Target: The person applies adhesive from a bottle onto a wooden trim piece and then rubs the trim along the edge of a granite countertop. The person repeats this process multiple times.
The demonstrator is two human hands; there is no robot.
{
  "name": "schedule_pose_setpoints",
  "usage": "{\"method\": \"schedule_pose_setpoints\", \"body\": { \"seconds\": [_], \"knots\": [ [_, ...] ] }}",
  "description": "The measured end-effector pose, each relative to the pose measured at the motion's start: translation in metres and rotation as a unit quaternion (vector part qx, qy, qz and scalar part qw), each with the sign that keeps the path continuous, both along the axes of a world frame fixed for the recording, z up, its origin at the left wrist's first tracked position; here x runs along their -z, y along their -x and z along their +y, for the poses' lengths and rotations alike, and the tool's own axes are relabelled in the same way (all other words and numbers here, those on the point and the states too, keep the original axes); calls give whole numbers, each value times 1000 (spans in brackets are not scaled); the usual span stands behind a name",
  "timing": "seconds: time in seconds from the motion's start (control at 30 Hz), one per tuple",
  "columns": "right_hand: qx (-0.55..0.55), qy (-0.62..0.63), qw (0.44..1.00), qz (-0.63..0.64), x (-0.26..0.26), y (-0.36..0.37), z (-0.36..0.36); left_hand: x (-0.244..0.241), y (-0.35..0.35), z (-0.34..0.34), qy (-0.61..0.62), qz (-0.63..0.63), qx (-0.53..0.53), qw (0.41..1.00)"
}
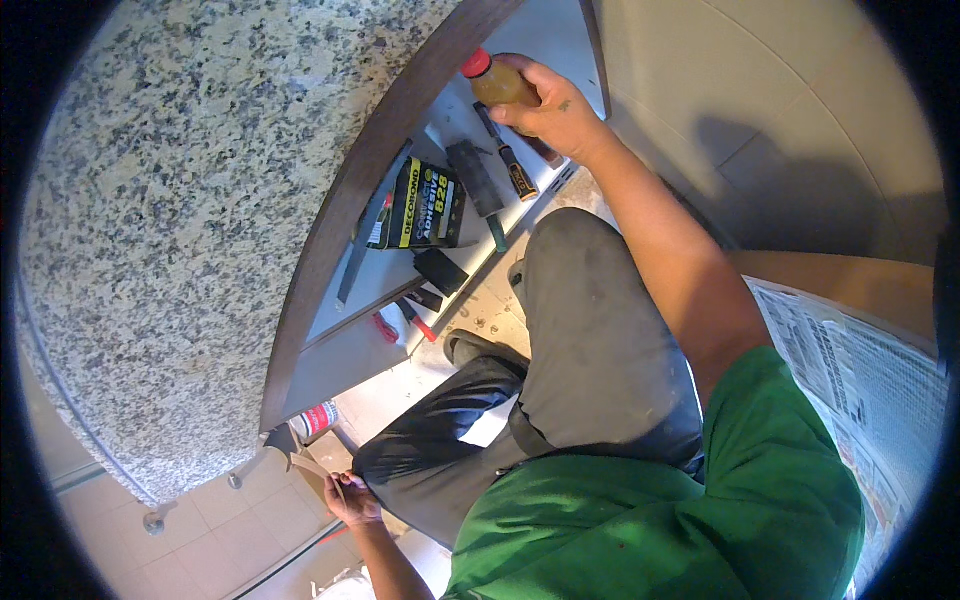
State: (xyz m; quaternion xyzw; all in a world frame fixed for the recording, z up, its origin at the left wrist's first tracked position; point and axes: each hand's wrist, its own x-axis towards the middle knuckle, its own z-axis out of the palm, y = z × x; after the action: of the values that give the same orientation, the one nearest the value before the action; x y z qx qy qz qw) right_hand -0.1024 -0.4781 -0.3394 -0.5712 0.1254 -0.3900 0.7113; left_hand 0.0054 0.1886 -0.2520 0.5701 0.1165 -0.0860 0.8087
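Observation:
My right hand (559, 109) grips a small clear plastic bottle (500, 84) with a red cap and yellowish liquid, holding it tilted over the pale cabinet shelf (319, 315). Under that hand lies a tool with a black and orange handle (517, 174), its far end partly hidden. Beside it is a dark, flat-bodied tool with a green handle (478, 184). A black and yellow can of Decobond contact adhesive (427, 204) stands on the shelf. At the lower left, my left hand (352, 499) pinches a cardboard flap (313, 466) of a box.
A speckled granite countertop (195, 225) with a dark wood edge (330, 202) overhangs the shelf. A black block (440, 271) and a red-handled tool (420, 326) lie near the front. A red and white can (319, 418) sits by the box. Newspaper (847, 375) covers a surface at right.

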Motion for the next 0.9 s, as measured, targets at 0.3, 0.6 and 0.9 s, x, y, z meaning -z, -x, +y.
{"method": "schedule_pose_setpoints", "body": {
  "seconds": [0.3, 0.6, 0.9],
  "knots": [
    [-3, 32, 999, -7, 16, -19, 6, 4, -7, 7, -10, 2, -4, 1000],
    [3, -23, 999, 38, -6, -3, 8, 1, -3, 0, -30, -1, -19, 999],
    [46, 62, 996, 45, 4, -3, -8, 3, -8, 4, -21, -7, 9, 1000]
  ]
}}
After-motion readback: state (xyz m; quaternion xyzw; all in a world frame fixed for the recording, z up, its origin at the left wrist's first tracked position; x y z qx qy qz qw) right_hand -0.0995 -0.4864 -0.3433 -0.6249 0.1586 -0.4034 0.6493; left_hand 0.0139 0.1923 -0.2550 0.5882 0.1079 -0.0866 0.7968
